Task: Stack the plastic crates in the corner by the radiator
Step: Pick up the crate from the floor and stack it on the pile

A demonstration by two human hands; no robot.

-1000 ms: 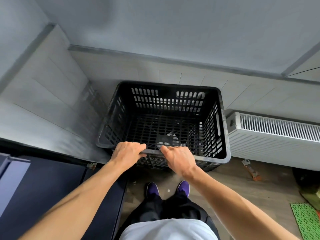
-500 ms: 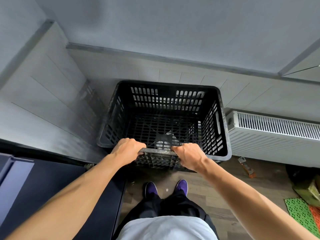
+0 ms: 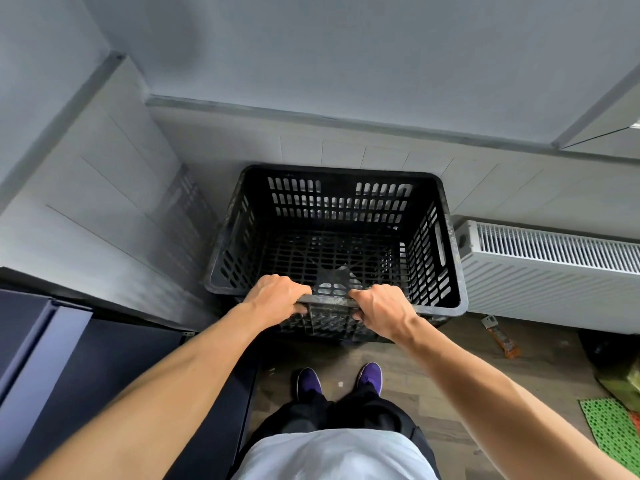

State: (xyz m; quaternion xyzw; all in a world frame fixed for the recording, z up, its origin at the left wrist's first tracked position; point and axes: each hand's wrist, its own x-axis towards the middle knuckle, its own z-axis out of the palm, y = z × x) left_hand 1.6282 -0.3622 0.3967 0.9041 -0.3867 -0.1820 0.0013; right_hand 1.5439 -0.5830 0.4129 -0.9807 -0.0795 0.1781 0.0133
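left hand [image 3: 277,296], right hand [image 3: 381,310] both gripping black crate [image 3: 339,206] rim, centre frame | right slid wider | crate beside radiator [image 3: 554,268], looks seated

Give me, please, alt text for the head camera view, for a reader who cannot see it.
Seen from above, a person's left hand and right hand grip the near rim of a black slatted plastic crate in a tiled corner. A white radiator sits just to its right; purple shoes on a wooden floor show below.
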